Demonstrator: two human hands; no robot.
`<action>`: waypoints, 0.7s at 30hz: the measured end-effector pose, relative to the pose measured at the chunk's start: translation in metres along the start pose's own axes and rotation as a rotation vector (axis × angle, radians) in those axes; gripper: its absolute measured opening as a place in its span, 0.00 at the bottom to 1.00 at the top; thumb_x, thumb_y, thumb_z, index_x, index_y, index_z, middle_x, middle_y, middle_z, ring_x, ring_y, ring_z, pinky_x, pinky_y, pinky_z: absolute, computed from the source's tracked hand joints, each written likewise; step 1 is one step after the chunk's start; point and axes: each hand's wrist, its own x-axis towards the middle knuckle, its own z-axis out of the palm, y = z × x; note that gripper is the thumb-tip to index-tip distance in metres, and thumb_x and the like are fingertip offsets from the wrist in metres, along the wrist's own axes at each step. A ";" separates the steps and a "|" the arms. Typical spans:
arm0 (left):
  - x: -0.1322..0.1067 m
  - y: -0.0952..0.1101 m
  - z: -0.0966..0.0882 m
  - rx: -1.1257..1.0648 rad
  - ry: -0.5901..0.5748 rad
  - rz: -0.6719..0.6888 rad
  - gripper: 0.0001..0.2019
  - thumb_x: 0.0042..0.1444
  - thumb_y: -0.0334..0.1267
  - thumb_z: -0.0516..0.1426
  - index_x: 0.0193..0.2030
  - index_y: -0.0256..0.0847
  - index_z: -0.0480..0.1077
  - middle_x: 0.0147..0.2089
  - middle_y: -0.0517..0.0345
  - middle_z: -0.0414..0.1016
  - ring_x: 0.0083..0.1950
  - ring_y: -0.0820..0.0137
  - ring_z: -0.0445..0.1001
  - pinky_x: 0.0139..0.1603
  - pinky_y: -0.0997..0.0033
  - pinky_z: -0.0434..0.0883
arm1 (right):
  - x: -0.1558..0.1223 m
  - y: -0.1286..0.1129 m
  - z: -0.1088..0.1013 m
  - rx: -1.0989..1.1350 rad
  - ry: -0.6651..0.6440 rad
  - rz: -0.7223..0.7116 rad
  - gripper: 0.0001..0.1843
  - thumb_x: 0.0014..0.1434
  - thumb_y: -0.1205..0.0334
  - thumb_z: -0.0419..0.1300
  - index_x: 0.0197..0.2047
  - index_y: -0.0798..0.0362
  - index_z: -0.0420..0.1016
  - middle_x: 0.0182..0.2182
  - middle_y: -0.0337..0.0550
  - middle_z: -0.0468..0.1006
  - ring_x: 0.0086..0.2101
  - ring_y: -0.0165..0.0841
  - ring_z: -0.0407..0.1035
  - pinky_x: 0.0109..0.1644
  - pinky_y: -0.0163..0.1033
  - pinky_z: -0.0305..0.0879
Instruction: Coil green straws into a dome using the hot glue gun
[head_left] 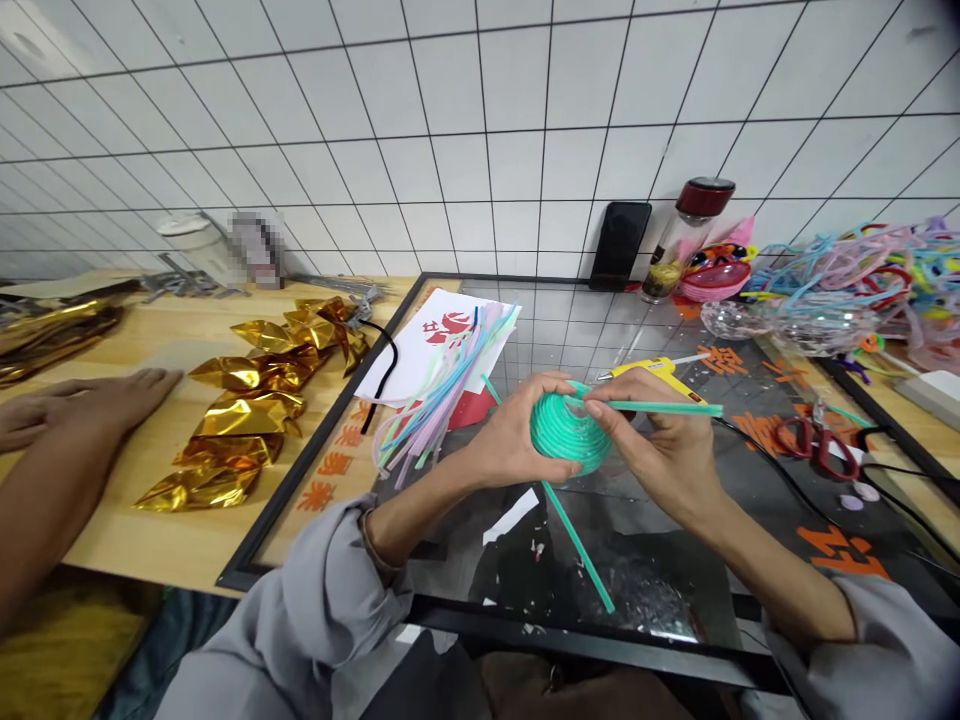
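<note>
My left hand (514,430) is closed around the side of a round green coil (566,435), wound in rings like a small dome, with the thumb beneath it. My right hand (664,440) pinches a green pipe cleaner (667,408) against the coil's upper right edge; its free end sticks out to the right. Below the coil, another green pipe cleaner (577,545) lies slantwise on the dark glass tabletop (645,570). Just behind my right hand is a yellow glue gun (656,372), partly covered by the fingers.
Pastel pipe cleaners (442,385) lie on white paper (420,325). Red-handled scissors (817,445), a phone (620,245), a lidded bottle (686,240) and a tangled colourful pile (847,270) are right. Left are gold foil pieces (244,410) and another person's hand (127,400).
</note>
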 end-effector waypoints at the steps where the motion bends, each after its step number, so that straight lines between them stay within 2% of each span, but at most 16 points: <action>1: 0.000 0.000 0.000 0.005 0.002 0.014 0.36 0.37 0.37 0.72 0.55 0.45 0.64 0.65 0.46 0.65 0.68 0.50 0.65 0.69 0.47 0.62 | 0.000 0.002 0.000 0.013 0.012 0.030 0.04 0.62 0.66 0.64 0.35 0.51 0.79 0.30 0.39 0.79 0.32 0.32 0.72 0.37 0.39 0.68; 5: 0.000 -0.002 0.000 0.033 -0.001 0.046 0.36 0.38 0.39 0.72 0.55 0.45 0.64 0.66 0.44 0.64 0.68 0.49 0.65 0.69 0.44 0.62 | -0.002 0.013 -0.006 0.054 -0.012 0.172 0.03 0.61 0.64 0.65 0.34 0.51 0.80 0.29 0.39 0.79 0.30 0.32 0.72 0.32 0.38 0.66; 8: 0.000 -0.003 0.000 0.064 -0.010 0.067 0.36 0.39 0.39 0.71 0.56 0.46 0.63 0.66 0.44 0.64 0.69 0.48 0.65 0.69 0.42 0.62 | -0.003 0.016 -0.010 0.085 -0.029 0.213 0.03 0.60 0.64 0.65 0.33 0.51 0.80 0.29 0.39 0.79 0.29 0.32 0.72 0.31 0.38 0.66; 21: -0.002 0.002 0.000 0.087 -0.042 0.088 0.36 0.40 0.37 0.71 0.55 0.44 0.62 0.65 0.43 0.64 0.68 0.50 0.65 0.70 0.45 0.62 | -0.007 0.020 -0.014 0.113 -0.155 0.025 0.07 0.61 0.72 0.64 0.37 0.49 0.79 0.32 0.38 0.79 0.35 0.32 0.73 0.40 0.39 0.69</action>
